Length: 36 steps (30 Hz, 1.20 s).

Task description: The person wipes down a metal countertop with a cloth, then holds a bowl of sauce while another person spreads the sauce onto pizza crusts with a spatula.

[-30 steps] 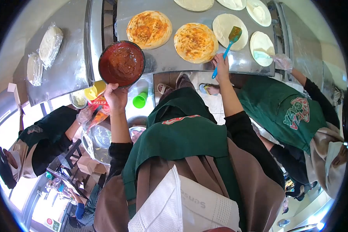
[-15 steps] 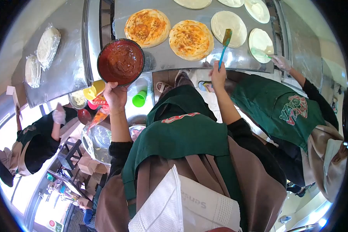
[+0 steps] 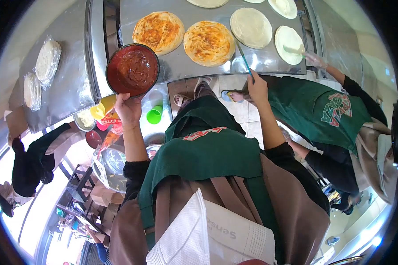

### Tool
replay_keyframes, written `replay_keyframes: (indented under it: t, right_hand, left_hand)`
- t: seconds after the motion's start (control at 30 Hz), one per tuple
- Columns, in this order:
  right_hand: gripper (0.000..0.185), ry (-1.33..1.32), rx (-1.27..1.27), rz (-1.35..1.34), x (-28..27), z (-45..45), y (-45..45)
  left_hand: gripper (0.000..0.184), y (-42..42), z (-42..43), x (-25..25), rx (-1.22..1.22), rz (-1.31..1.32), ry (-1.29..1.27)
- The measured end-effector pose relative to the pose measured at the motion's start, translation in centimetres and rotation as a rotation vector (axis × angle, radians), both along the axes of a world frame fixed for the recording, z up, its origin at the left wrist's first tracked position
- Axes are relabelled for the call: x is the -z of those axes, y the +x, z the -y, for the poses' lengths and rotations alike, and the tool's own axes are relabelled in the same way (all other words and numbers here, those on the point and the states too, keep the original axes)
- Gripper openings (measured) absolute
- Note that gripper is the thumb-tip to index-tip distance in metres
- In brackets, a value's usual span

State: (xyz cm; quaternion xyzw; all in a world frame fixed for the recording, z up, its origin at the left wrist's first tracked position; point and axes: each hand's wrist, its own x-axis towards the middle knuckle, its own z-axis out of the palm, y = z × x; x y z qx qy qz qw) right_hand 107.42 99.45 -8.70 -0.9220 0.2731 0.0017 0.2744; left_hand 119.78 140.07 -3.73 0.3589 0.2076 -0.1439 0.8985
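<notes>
My left hand (image 3: 128, 110) grips the near rim of a dark bowl (image 3: 132, 70) with red sauce inside, tilted toward the camera. The blue handle of a brush (image 3: 244, 58) is in my right hand (image 3: 257, 88), and its head points up toward the gap between two rounds. Two flatbreads coated in orange-red sauce, one at the left (image 3: 158, 33) and one nearer the middle (image 3: 209, 43), lie on the metal table (image 3: 177, 66). Pale rounds, one of them just right of the brush (image 3: 251, 28), lie beside them.
At the right, a co-worker's gloved hand (image 3: 316, 60) holds a spreader over a pale round (image 3: 289, 45). Bagged rounds (image 3: 48, 62) lie on the left counter. Below my bowl are a green cup (image 3: 154, 115), a yellow container (image 3: 102, 107) and a large metal bowl (image 3: 112, 163).
The brush has left the pale round and swung left toward the middle sauced flatbread. The table and bowl sit further left in view. The co-worker at the left has turned and moved away.
</notes>
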Motion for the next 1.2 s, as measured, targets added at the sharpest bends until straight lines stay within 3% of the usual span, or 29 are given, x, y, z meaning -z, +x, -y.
replay_keyframes:
  t: [0.13, 0.23, 0.4, 0.7, 0.77, 0.9, 1.0, 1.1, 1.13, 1.2]
  right_hand:
    - [0.031, 0.048, -0.046, 0.009, -0.2, -0.4, -1.4]
    - [0.028, 0.225, -0.013, -0.113, -1.1, -1.7, -3.3]
    - [0.03, 0.247, -0.061, -0.126, -4.9, -4.4, -5.1]
    - [0.027, 0.332, 0.061, 0.13, -4.0, -0.9, -3.7]
    - [0.023, 0.734, 0.241, 0.105, -5.0, -0.9, -2.8]
    - [0.019, 0.964, 0.162, 0.071, -9.4, -1.3, -0.6]
    - [0.019, 0.959, -0.023, 0.019, -12.2, -0.8, 1.2]
    - [0.018, 0.652, -0.29, 0.058, -12.8, -0.5, 3.0]
    - [0.018, 0.657, -0.3, 0.06, -12.7, -0.3, 3.6]
    - [0.018, 0.41, -0.392, 0.071, -12.4, 0.3, 4.6]
  left_hand:
    - [0.058, -0.2, 0.1, 0.4, 0.016, 0.033, 0.024]
    - [0.057, -0.3, 0.1, 0.5, 0.011, 0.038, 0.024]
    - [0.059, -0.6, 0.0, 0.8, 0.01, 0.039, -0.024]
    - [0.059, -0.3, 2.1, 0.8, 0.06, 0.055, 0.042]
    - [0.058, -0.1, 3.2, 0.5, 0.1, 0.071, 0.098]
    - [0.063, 1.4, 6.5, 0.6, 0.183, 0.097, 0.117]
    - [0.07, 2.3, 9.7, 1.7, 0.197, 0.08, 0.19]
    - [0.066, 3.5, 12.8, 2.5, 0.252, 0.098, 0.182]
    - [0.066, 3.8, 13.8, 2.4, 0.242, 0.1, 0.188]
    - [0.066, 4.3, 16.3, 1.0, 0.338, 0.127, 0.223]
